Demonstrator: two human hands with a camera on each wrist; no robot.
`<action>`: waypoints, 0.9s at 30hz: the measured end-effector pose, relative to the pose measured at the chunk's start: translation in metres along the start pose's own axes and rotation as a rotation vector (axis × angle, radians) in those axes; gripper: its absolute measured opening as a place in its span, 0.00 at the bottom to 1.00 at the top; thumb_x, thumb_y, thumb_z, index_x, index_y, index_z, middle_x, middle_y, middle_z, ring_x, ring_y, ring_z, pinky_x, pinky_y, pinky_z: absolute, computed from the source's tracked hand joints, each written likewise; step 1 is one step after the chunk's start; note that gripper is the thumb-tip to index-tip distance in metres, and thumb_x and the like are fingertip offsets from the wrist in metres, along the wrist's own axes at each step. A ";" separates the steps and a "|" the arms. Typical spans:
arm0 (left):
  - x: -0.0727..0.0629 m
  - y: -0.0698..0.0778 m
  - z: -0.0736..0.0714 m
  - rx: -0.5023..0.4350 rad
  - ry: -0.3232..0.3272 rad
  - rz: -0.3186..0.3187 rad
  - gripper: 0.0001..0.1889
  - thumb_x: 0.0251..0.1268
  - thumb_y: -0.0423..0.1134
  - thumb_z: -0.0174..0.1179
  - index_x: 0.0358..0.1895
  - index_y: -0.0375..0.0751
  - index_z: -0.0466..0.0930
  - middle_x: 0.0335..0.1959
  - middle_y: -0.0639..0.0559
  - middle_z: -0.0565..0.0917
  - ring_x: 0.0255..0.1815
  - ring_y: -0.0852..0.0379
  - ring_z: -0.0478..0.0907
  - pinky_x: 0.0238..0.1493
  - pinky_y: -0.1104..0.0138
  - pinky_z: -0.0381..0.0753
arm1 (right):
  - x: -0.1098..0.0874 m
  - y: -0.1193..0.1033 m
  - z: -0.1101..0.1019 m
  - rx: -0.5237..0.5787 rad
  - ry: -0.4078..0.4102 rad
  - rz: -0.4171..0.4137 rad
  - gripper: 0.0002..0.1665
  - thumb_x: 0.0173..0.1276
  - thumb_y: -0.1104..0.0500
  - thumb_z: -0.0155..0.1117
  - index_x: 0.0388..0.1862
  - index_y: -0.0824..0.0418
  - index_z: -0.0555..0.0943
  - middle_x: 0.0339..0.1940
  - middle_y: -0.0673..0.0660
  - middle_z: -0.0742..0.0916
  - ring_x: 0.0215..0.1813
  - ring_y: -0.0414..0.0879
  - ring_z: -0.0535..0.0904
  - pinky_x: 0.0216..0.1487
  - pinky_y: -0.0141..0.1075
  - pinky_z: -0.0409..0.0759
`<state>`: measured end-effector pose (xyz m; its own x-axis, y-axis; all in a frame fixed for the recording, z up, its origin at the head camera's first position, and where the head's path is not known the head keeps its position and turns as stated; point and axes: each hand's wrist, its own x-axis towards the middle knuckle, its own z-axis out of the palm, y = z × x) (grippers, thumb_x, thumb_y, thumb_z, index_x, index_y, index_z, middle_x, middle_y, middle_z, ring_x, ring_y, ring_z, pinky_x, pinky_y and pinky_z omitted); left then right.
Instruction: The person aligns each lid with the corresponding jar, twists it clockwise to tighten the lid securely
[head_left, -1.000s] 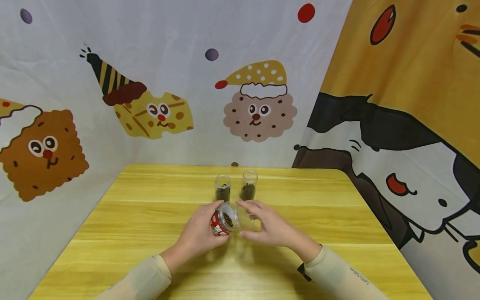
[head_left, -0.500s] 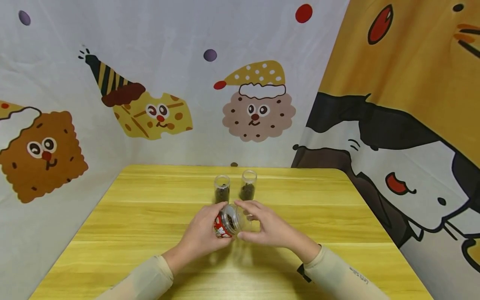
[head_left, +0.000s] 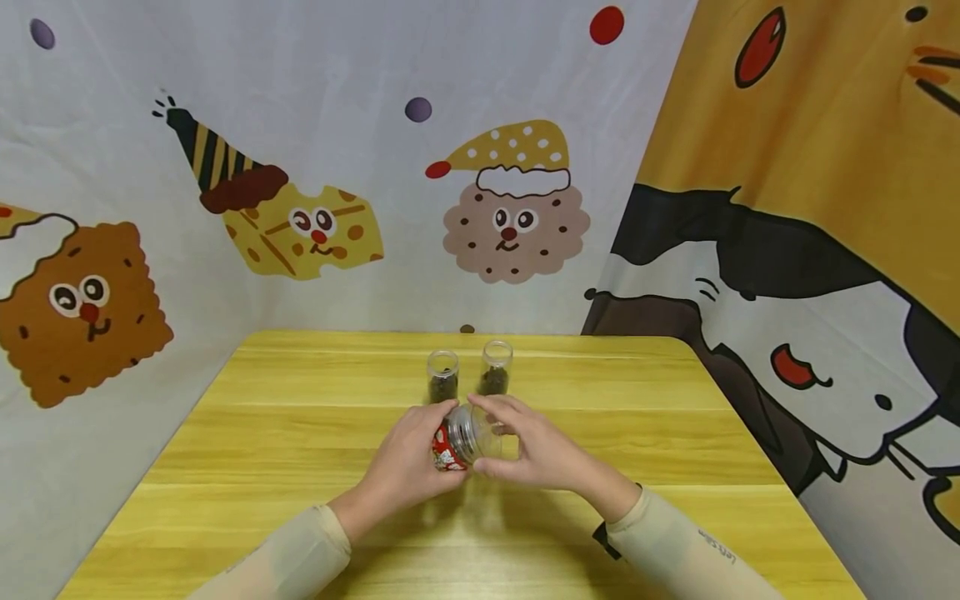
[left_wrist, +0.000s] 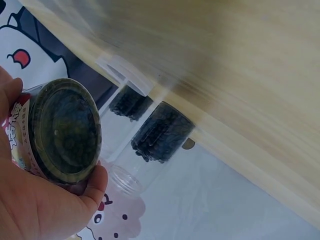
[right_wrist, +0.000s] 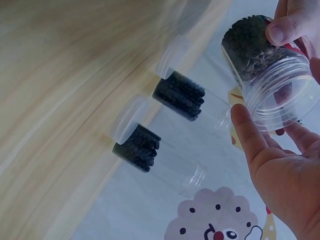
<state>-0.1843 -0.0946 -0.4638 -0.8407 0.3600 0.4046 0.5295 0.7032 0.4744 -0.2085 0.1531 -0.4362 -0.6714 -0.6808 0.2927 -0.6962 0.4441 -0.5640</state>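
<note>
While two pale sleeves (head_left: 277, 554) enter from the near edge, a dark strap (head_left: 609, 540) shows at the right wrist. Left hand (head_left: 411, 454): fingers and thumb wrapped round a red-labelled clear jar (head_left: 447, 448), grasping it; the left wrist view gives its round base almost face-on. Right hand (head_left: 536, 446): thumb on the near side, fingers on the far side, grasping a clear container (head_left: 489, 442) between them. Jar position: above the near-middle part of the table, tilted, mouth to the right towards the container. Rims overlap in the views; contact between them cannot be told. Dark pellets (right_wrist: 250, 47) lie inside the jar.

Compared with 1.0 s ago: jar tipped further over and shifted slightly right; its pellets, then seen through the mouth from above, are now mostly hidden behind the ridged neck. Right hand nearly unchanged.

Beyond the hands, a left vial (head_left: 443, 379) and a right vial (head_left: 495, 373) stand upright, each part-filled with dark pellets, positions as before. Translucent lids (right_wrist: 131, 119) show by their bases. Wood-grain table (head_left: 300, 425) reaches to the far cloth backdrop (head_left: 337, 92), printed with a cartoon cheese (head_left: 303, 233) and biscuits.
</note>
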 end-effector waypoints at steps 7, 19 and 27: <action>0.001 0.000 -0.001 0.022 -0.001 0.023 0.51 0.45 0.52 0.87 0.74 0.38 0.74 0.64 0.46 0.86 0.59 0.47 0.82 0.63 0.52 0.86 | 0.002 -0.002 -0.002 0.000 -0.006 -0.008 0.53 0.69 0.49 0.79 0.87 0.50 0.63 0.77 0.64 0.76 0.63 0.55 0.87 0.63 0.45 0.89; 0.001 0.001 -0.002 0.041 -0.006 0.038 0.50 0.44 0.51 0.86 0.73 0.37 0.74 0.62 0.45 0.86 0.59 0.47 0.83 0.62 0.52 0.86 | 0.003 -0.004 -0.003 -0.023 -0.006 -0.043 0.53 0.68 0.50 0.79 0.86 0.50 0.63 0.78 0.65 0.76 0.65 0.57 0.85 0.63 0.46 0.89; 0.003 0.001 -0.003 0.041 -0.010 0.038 0.51 0.43 0.51 0.87 0.73 0.37 0.74 0.62 0.46 0.87 0.58 0.49 0.83 0.59 0.54 0.88 | 0.004 -0.005 -0.004 -0.063 0.020 -0.118 0.53 0.66 0.51 0.80 0.86 0.53 0.64 0.77 0.64 0.77 0.65 0.58 0.84 0.62 0.46 0.89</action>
<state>-0.1855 -0.0946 -0.4595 -0.8213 0.3930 0.4137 0.5561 0.7134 0.4264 -0.2089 0.1503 -0.4292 -0.5887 -0.7189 0.3696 -0.7845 0.3979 -0.4756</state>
